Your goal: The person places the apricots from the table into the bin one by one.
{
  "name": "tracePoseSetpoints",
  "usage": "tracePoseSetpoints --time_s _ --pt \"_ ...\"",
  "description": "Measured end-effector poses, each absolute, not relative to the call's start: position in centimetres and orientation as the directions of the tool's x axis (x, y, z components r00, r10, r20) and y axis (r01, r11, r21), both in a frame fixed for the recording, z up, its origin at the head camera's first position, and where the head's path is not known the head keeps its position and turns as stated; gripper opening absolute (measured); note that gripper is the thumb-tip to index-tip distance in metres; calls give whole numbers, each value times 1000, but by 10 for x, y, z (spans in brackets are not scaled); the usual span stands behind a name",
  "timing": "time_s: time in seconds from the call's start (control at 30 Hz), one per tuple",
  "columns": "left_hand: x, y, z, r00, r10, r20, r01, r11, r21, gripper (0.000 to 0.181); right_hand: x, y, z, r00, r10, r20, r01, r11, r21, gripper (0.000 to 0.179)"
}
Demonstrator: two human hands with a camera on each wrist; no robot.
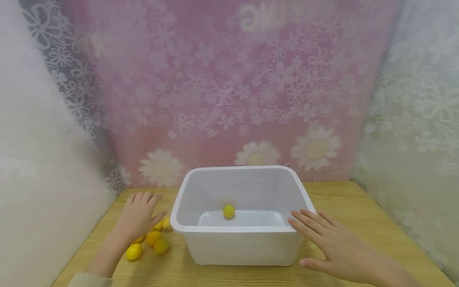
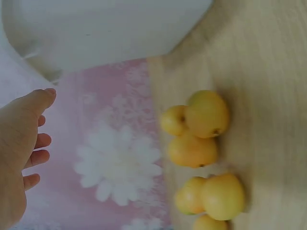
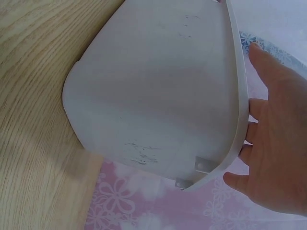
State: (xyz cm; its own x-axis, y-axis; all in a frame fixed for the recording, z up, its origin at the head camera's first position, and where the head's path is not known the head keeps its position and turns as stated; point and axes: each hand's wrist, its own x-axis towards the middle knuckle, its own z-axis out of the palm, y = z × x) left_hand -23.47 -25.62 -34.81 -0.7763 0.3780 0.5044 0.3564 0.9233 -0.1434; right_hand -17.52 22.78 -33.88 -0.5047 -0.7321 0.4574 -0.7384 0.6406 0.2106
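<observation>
A: At the left side?
B: Left hand (image 1: 139, 214), fingers relaxed and slightly parted, raised over round yellow-orange fruits (image 1: 153, 238) toward the left edge of the pale wooden surface (image 1: 344, 199).
A: Partly covered in the head view?
B: Laid bare, though, in the left wrist view: six, in two clusters, beside the rectangular white plastic tub (image 1: 244, 248).
A: And inside?
B: From the head only: one round yellow fruit (image 1: 228, 212), resting on the bottom.
A: Right hand (image 1: 328, 241)?
B: Fingers straight, slightly spread, at the tub's right rim; in the right wrist view, fingertips hidden behind it, contact unclear, dark scuffs (image 3: 141, 154) on the outer wall.
</observation>
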Motion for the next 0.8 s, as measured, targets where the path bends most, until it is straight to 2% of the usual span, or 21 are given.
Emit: tracePoseSetpoints --time_s 0.1,0.5,0.63,0.8 --pt "-233 -262 -366 -802 370 468 336 929 -158 47 -176 228 -340 -508 -730 457 -736 644 211 86" --pt "-224 -275 -426 -825 367 430 325 930 -170 56 -175 229 -341 -506 -727 464 -744 640 191 86" --pt "-223 -277 -439 -796 394 459 339 919 -201 53 -175 230 -341 -498 -728 470 -748 635 191 84" --pt "-223 -280 -452 -725 463 509 374 886 -273 56 -175 230 -341 -498 -729 470 -747 636 194 84"
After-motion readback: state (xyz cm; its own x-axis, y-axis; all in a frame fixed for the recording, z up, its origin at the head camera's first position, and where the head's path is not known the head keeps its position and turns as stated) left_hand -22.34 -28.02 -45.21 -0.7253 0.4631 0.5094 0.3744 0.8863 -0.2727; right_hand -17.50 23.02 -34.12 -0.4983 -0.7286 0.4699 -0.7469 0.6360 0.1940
